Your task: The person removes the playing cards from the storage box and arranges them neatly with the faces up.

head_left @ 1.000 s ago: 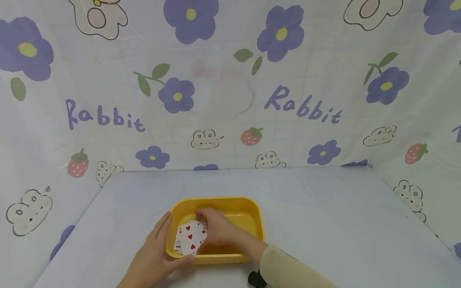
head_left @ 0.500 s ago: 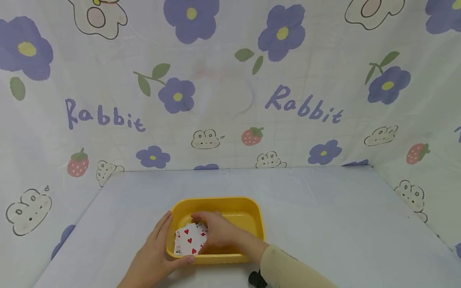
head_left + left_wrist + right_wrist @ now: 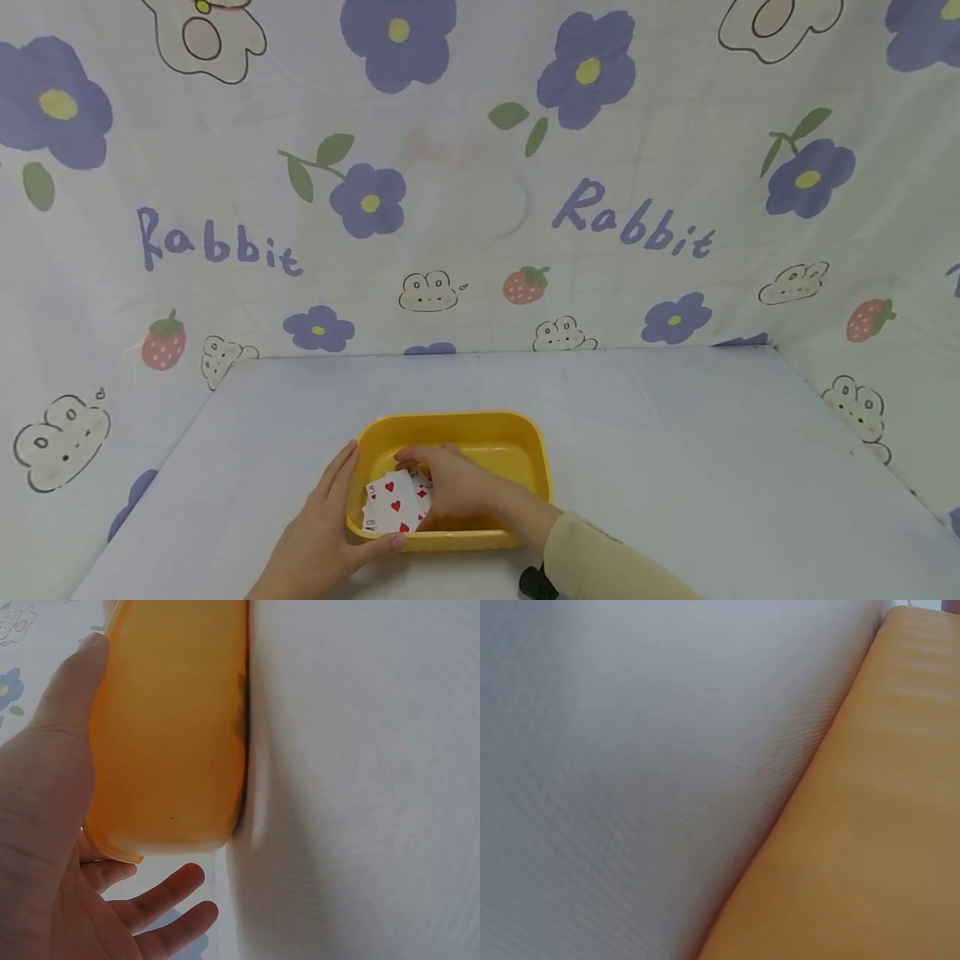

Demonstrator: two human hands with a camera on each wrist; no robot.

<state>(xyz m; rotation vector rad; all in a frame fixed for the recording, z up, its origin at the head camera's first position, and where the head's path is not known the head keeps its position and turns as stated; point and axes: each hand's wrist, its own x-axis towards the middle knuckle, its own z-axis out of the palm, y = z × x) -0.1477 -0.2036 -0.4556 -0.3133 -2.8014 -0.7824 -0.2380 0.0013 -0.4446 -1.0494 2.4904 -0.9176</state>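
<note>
In the head view, several playing cards (image 3: pixel 393 503) lie fanned in the left end of a yellow tray (image 3: pixel 510 423). A card with red hearts is uppermost, and a diamond shows on one beside it. My right hand (image 3: pixel 459 487) reaches in over the near rim and grips the right side of the cards with curled fingers and thumb; its fingertips are partly hidden. My left hand (image 3: pixel 318 521) holds the tray's near left corner, thumb along the front rim. In the left wrist view, the other fingers (image 3: pixel 176 889) spread loosely past the tray's end.
A white cloth covers the table (image 3: pixel 675 467), and a patterned curtain (image 3: pixel 480 183) hangs behind and at both sides. A small black object (image 3: pixel 537 582) sits under the right wrist. The right wrist view shows only cloth and the tray's outer wall (image 3: pixel 870 825).
The cards have shifted slightly and sit lower at the tray's left end, their edges a little more gathered. My right fingers have slid slightly left. The left hand and tray stay put.
</note>
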